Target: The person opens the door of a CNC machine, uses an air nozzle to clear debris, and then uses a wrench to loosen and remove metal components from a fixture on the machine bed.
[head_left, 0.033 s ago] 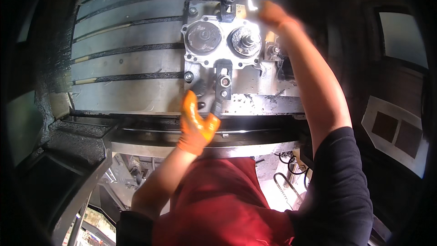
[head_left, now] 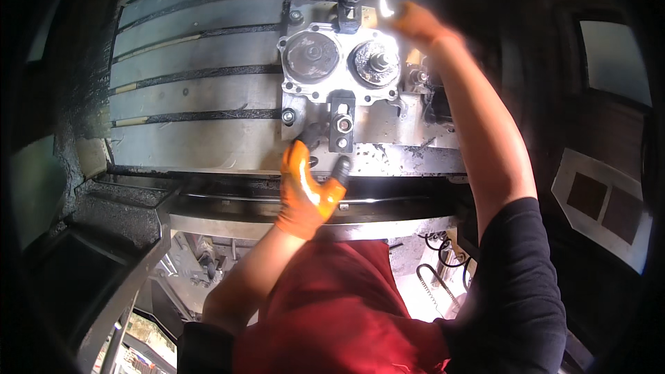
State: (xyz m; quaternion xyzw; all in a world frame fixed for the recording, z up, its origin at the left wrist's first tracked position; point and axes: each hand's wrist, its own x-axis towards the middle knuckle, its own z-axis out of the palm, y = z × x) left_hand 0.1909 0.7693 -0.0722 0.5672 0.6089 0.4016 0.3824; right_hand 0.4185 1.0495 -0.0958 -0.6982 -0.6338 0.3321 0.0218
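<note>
A silvery metal housing (head_left: pixel 343 90) with two round recesses lies on the machine table. Its left recess holds a flat grey disc (head_left: pixel 312 55); the right one has a chip-covered disc with a threaded stud (head_left: pixel 379 61). A far black strap clamp (head_left: pixel 348 17) and a near black strap clamp (head_left: pixel 342 121) meet its edges. My left hand (head_left: pixel 305 190), in an orange glove with dark fingertips, is open beside the near clamp, thumb and fingers apart. Beyond the housing's far right corner is my gloved right hand (head_left: pixel 419 26), smeared by motion, its fingers unclear. A bright glint (head_left: pixel 385 7) shows beside it.
Slots full of dark chips run across the machine table (head_left: pixel 208 93) at left. A trough with a metal rail (head_left: pixel 395 200) crosses in front of me. A small block with a bolt (head_left: pixel 418 77) stands right of the housing. Coiled hoses (head_left: pixel 433 284) hang at lower right.
My left hand has shifted slightly right, its thumb now just below the near clamp. The right hand stays near the far right corner.
</note>
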